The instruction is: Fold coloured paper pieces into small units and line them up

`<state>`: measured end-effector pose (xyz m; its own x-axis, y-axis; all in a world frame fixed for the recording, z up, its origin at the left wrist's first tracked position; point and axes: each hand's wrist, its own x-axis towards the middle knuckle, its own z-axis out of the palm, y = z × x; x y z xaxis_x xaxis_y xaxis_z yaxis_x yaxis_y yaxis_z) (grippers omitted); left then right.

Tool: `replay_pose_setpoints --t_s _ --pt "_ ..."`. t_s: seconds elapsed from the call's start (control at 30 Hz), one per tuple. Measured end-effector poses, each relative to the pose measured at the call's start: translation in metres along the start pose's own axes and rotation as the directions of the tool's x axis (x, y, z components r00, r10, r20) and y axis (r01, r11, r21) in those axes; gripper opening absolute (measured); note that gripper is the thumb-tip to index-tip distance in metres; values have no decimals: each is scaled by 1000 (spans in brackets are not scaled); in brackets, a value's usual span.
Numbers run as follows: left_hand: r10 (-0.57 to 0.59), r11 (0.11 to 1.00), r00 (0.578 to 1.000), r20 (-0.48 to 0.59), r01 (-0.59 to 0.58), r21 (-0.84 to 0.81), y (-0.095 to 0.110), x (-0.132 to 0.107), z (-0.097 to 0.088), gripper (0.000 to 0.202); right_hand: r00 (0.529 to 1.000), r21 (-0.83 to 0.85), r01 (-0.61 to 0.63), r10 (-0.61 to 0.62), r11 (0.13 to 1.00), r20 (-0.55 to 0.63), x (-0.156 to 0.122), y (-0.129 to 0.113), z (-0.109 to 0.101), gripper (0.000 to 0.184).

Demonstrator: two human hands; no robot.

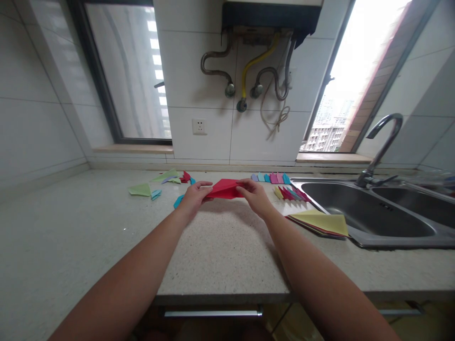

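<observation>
A red sheet of folded paper (224,188) is held between both hands, a little above the countertop. My left hand (196,195) pinches its left end between thumb and fingers. On the right end, my right hand (254,193) grips the paper with the thumb in front. A crease runs across the red paper. Beside my left hand lies a blue folded paper piece (178,201), partly covered by the hand. To the right of my right hand sit rows of small folded paper pieces (292,193) in several colours.
A stack of coloured paper (320,222) lies by the steel sink (359,244) with its faucet (386,137). Green paper pieces (140,189) and other folded scraps are at the back left. The counter's front edge (223,299) runs above a drawer handle (213,313).
</observation>
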<state>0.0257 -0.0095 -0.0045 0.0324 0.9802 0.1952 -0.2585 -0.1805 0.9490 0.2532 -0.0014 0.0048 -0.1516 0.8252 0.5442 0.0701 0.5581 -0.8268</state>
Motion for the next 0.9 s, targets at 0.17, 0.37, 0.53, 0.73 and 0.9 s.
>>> replay_pose_setpoints --t_s 0.17,0.37,0.53,0.73,0.9 --pt "-14 997 999 47 17 -77 2 -2 3 26 1000 -18 -19 19 1000 4 0 1 -1 22" --pt "-40 985 992 118 59 -161 7 -7 6 26 998 -17 9 -10 1000 -68 3 5 -6 21" --pt "-24 991 993 117 39 -124 5 -7 6 37 996 -74 28 -34 997 -86 3 3 -6 21" --pt "15 992 998 54 -9 -122 2 -3 4 43 997 -165 16 -29 986 -71 1 0 -6 21" --pt "9 989 999 50 -1 -145 -1 -1 1 47 999 -164 7 -13 986 -37 0 2 -4 23"
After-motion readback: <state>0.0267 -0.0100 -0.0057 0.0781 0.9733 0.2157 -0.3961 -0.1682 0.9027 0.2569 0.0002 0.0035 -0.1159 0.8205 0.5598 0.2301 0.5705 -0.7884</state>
